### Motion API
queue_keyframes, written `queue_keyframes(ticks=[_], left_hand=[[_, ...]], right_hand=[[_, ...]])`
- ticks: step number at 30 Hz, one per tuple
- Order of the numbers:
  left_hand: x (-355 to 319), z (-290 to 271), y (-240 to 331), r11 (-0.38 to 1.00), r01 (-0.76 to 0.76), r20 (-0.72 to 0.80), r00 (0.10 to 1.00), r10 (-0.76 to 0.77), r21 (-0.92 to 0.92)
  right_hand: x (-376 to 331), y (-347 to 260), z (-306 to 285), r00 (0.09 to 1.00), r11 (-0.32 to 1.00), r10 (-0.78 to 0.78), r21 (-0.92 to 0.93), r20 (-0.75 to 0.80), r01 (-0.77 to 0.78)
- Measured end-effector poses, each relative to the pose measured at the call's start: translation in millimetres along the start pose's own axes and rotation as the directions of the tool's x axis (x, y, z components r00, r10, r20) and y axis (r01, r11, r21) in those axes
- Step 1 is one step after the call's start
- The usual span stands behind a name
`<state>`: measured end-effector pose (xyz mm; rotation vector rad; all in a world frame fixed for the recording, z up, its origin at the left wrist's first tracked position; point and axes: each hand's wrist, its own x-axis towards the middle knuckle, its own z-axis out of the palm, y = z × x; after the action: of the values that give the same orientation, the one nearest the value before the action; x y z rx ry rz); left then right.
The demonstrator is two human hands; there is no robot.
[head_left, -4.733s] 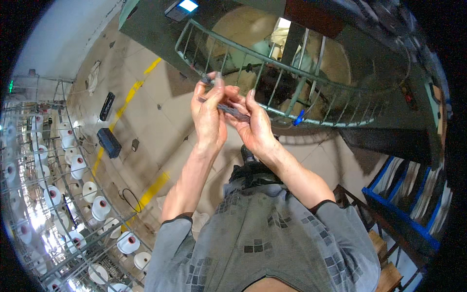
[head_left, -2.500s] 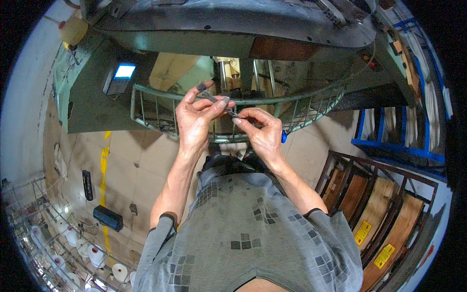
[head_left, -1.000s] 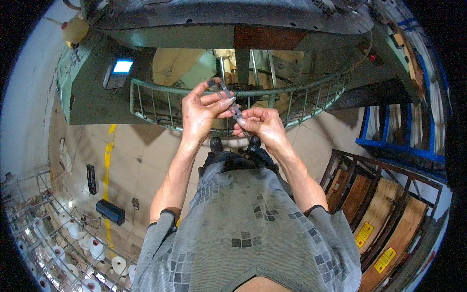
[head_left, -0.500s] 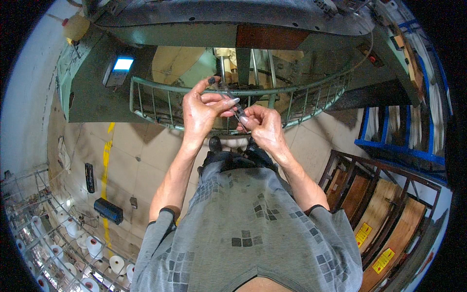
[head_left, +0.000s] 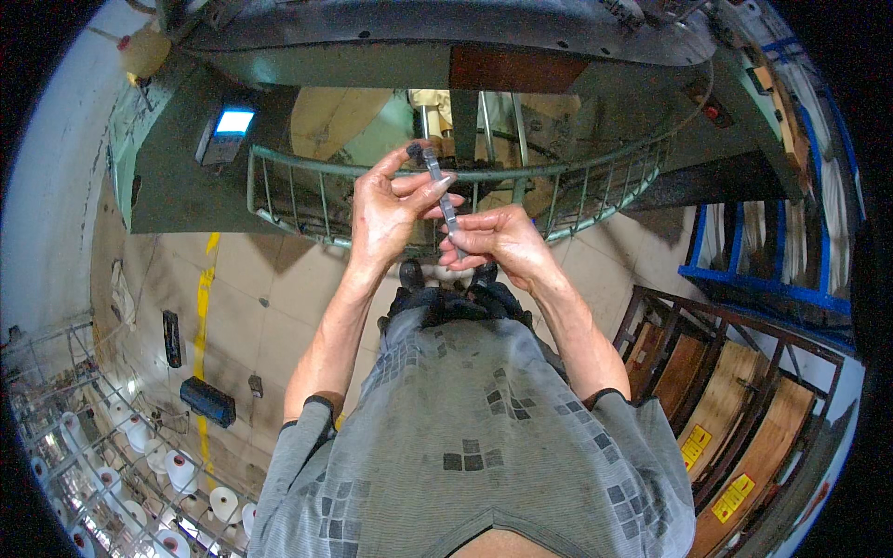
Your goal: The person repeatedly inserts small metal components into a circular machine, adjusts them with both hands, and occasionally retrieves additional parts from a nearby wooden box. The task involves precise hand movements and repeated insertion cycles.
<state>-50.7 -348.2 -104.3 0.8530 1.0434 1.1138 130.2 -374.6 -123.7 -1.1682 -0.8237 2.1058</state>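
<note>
Head: grey strip across 2 grips

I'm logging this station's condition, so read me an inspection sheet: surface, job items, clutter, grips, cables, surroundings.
Surface: tiled floor with a worn yellow line.
Job items: narrow grey strip, held tilted between both hands.
Clutter: dark box and black bar-shaped object on the floor.
Grips: left grip and right grip both pinch the strip.
Cables: thin cord-like line at right; type unclear.
Surroundings: green railing, lit screen, white cones, blue rack.
</note>
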Motion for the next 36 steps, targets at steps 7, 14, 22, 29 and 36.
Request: queue_keyframes(ticks=[7, 14, 22, 29, 36], left_hand=[[-1, 5, 4, 1.000, 0.020, -0.027, 0.999, -0.020, -0.010], [1, -1, 5, 0.998, 0.048, -0.039, 0.998, -0.047, 0.027], [6, -6, 4, 0.991, 0.026, -0.088, 0.996, -0.015, 0.132], [7, -7, 5, 0.997, 0.024, -0.077, 0.997, -0.018, 0.075], [9, -9, 2, 0.999, 0.015, -0.060, 0.998, -0.013, 0.028]], right_hand=[[3, 6, 0, 1.000, 1.000, -0.005, 0.014, 0.005, 0.005], [3, 8, -2, 1.000, 0.999, -0.005, 0.049, -0.022, 0.006], [5, 11, 2, 0.963, 0.960, -0.201, -0.232, -0.181, 0.157], [2, 1, -1, 0.981, 0.995, -0.099, -0.012, -0.164, 0.099], [5, -6, -10, 0.999, 0.999, 0.039, 0.029, 0.017, -0.039]])
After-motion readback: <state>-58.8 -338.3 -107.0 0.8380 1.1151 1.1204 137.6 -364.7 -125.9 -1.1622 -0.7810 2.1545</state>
